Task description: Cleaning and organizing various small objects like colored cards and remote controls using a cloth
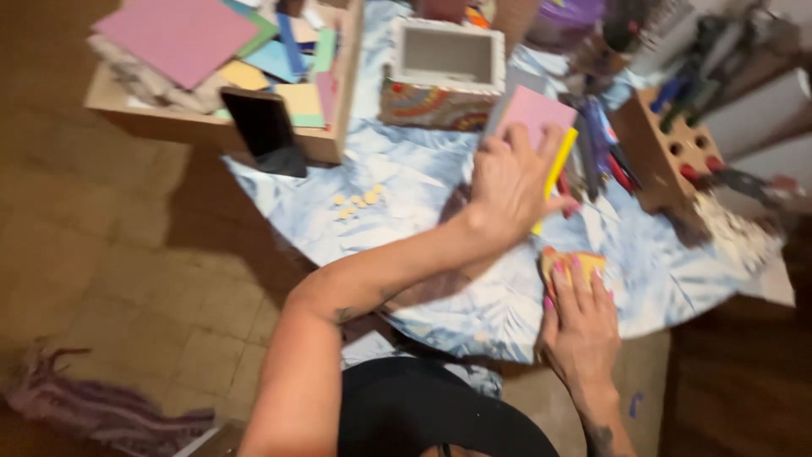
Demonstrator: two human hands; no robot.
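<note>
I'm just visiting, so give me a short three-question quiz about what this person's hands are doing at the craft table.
1. True or false: the left hand is on a pink sheet.
2. What does the right hand press on?
a) a phone
b) a small yellow-orange piece
c) a box
3. Fill in: the small round yellow pieces lie on the blue-white ____ .

Key:
1. True; a yellow strip sits beside it.
2. b, the small yellow-orange piece.
3. Tablecloth.

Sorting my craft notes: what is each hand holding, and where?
Left hand holds pink sheets by their lower edge. Right hand presses a yellow-orange piece at its near edge.
</note>
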